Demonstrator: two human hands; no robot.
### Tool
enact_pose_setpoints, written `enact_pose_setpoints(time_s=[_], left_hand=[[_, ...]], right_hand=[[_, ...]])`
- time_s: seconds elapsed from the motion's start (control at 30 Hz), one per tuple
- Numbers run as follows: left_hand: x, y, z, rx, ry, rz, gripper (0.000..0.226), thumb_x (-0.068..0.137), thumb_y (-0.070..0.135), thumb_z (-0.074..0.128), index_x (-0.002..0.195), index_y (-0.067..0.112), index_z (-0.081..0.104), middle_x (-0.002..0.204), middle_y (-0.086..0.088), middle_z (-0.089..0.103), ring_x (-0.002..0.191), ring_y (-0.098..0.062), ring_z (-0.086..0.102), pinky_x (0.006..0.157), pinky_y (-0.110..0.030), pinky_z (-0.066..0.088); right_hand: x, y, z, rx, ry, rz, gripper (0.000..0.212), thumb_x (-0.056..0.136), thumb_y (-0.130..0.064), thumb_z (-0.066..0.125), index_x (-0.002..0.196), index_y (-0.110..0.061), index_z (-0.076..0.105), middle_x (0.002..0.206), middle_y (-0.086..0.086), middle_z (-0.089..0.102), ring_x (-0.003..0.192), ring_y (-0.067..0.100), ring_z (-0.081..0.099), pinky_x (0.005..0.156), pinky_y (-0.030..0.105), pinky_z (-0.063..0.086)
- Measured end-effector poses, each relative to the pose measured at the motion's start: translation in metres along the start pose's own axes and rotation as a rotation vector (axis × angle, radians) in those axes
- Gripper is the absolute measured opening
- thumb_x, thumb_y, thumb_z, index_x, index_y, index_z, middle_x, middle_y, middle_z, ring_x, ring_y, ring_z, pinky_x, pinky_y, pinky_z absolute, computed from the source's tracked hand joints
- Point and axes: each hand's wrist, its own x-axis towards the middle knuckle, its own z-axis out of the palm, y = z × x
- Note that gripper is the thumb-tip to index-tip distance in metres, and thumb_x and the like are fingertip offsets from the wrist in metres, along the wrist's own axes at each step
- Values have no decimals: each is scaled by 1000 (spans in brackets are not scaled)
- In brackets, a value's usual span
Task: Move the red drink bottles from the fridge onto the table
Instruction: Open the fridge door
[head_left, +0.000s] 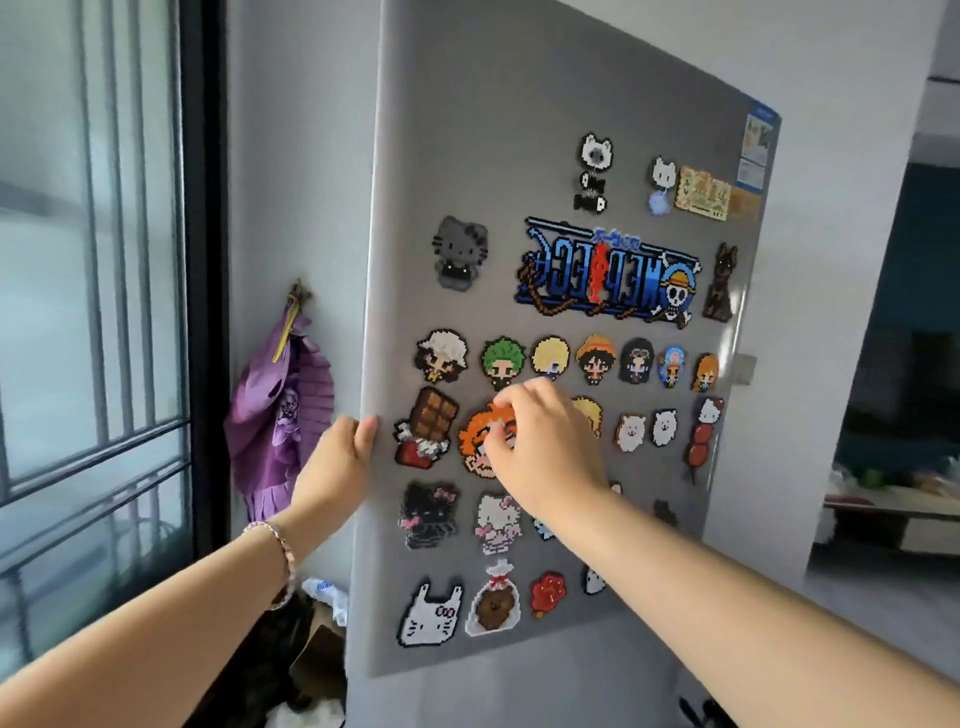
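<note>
Currently | left hand (340, 457): fingers wrapped round left edge of grey magnet-covered metal fridge door (519, 114), placed for pulling | right hand (545, 447): curled at orange-haired bead magnet (475, 434), grip undeterminable | red drink bottles: unseen, presumably inside.

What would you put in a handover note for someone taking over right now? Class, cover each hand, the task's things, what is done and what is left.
Left hand grips the left edge of the fridge door.
Right hand is at the door's front, fingers curled over an orange-haired magnet; whether it pinches it is unclear.
Red bottles: none in view; the fridge's inside is hidden.
Done: no bottle out yet.
Left: open the door, carry the bottles to the table.
</note>
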Motion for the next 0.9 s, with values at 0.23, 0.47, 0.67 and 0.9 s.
enact_pose_setpoints(time_s=[0.23, 0.47, 0.67, 0.9], left_hand=[[-137, 75, -12, -250, -73, 125, 34, 94, 34, 47, 69, 14, 38, 66, 1, 39, 58, -11, 35, 55, -23, 30], [-214, 142, -11, -363, -327, 334, 31, 85, 45, 54, 93, 15, 57, 84, 16, 68, 84, 3, 63, 79, -11, 46], [-222, 215, 22, -242, -300, 391, 7, 93, 17, 53, 88, 15, 57, 82, 3, 69, 80, -14, 65, 75, -27, 52], [-248, 297, 71, -77, -328, 481, 9, 90, 21, 50, 86, 18, 58, 74, 7, 63, 72, -19, 62, 69, -36, 54]], right_hand=[[-86, 1, -62, 12, 310, -233, 49, 65, -21, 72, 109, -6, 57, 116, 22, 57, 101, 38, 58, 84, 43, 52], [-144, 28, -122, -199, 375, -97, 62, 64, -33, 74, 121, -15, 57, 142, 31, 27, 121, 54, 45, 94, 59, 44], [-185, 114, -171, -477, 456, 2, 68, 72, -46, 62, 131, -20, 40, 141, 35, 19, 128, 51, 33, 97, 62, 37], [-205, 169, -216, -509, 383, 380, 76, 52, -27, 82, 120, -12, 53, 135, 45, 35, 119, 58, 45, 81, 53, 49]])
